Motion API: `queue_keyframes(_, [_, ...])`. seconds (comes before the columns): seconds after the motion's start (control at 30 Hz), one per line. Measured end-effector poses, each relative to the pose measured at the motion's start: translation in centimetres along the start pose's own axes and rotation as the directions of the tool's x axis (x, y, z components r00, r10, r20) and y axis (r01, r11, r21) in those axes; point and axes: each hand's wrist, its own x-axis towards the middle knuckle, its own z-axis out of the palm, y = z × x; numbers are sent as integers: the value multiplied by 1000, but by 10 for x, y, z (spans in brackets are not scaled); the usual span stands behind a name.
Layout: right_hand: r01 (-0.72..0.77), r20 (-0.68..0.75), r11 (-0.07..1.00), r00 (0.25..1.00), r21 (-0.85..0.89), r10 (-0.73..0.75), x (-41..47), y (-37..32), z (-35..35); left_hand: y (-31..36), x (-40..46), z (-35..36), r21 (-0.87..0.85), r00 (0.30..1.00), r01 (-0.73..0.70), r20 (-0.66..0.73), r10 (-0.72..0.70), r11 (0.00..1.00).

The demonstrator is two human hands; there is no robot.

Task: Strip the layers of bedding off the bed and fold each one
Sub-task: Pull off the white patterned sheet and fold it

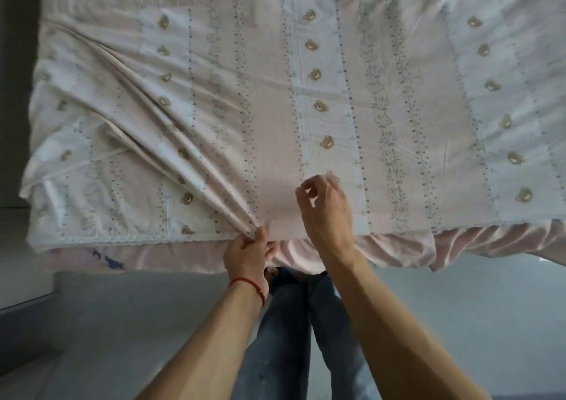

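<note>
A pale pink and white patterned cover [275, 99] with rows of small bear motifs lies spread over the bed. My left hand [249, 254] grips a bunch of its near edge, and long folds run from that grip up to the far left. My right hand [324, 209] hovers just above the cover near the edge, fingers loosely curled, holding nothing. A plain pink sheet [398, 252] hangs below the cover's edge along the bed's near side.
Grey floor [459, 307] lies in front of the bed. My legs in blue jeans [291, 338] stand against the near side. A pale step or ledge [27, 292] is at the left. A dark blue print [107, 258] shows on the lower layer at the left.
</note>
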Motion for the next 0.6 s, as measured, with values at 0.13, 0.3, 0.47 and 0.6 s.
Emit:
queue_keyframes(0.13, [80,260,947,965,-310,3,7,19,27,24,23,-6,90,1000,-9,28,7,996])
queue_keyframes(0.3, [78,231,945,973,-316,-3,6,23,31,100,75,-16,-41,997,33,65,-30,999])
queue_keyframes(0.47, [17,278,930,956,-367,92,12,10,28,89,75,-33,-157,998,-41,-45,34,987])
queue_keyframes(0.6, [110,295,900,955,-421,21,19,-27,33,52,60,-72,-126,992,-13,-123,-3,992])
